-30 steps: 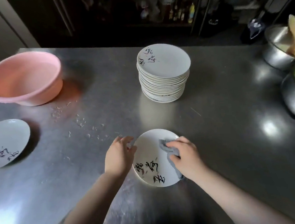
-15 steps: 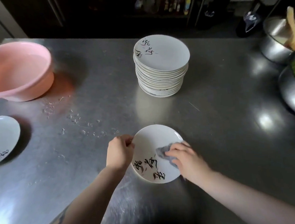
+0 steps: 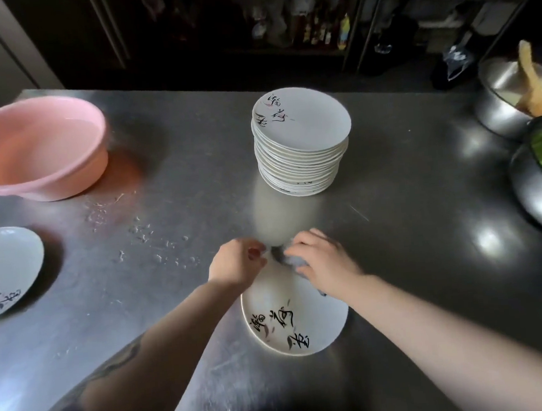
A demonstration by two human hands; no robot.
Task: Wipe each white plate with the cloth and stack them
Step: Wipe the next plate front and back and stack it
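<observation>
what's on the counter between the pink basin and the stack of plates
In the head view, nothing stands between the pink basin and the plate stack: only bare steel counter.

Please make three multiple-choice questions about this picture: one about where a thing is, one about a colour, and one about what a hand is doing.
1. Where is the tall plate stack?
A. beyond the plate being wiped
B. inside the basin
C. at the left table edge

2. What colour is the basin?
A. blue
B. pink
C. green

3. What does the right hand do?
A. rests flat on the table
B. lifts the basin
C. holds the cloth on the near plate

Answers:
1. A: the stack stands farther back, behind both hands.
2. B: its plastic wall is pink.
3. C: grey cloth shows under its fingers at the plate's far rim, while the left hand steadies that rim.
</observation>
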